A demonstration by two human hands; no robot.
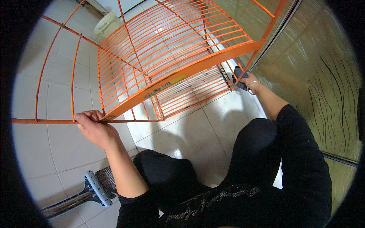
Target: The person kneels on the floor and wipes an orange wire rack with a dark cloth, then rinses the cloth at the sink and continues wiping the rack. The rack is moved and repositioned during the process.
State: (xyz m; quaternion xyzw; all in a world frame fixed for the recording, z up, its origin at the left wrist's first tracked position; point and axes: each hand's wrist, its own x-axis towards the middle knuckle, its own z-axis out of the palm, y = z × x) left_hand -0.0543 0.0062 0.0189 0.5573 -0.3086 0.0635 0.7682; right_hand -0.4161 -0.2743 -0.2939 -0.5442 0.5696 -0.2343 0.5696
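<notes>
An orange wire rack with barred shelves stands tilted before me on the tiled floor. Its front shelf edge is a flat orange strip that bears writing. At the left, my left hand grips the rack's frame where that strip meets a side rod. Lower on the right side, my right hand holds a dark grey cloth against an upright of the rack. A bracelet circles that wrist. The fingers of the right hand are partly hidden by the cloth and the rod.
A cream plastic bucket stands behind the rack at the upper left. White wall tiles run along the left. On the right is a patterned glass sliding panel in a metal frame. A sponge mop head lies at the lower left.
</notes>
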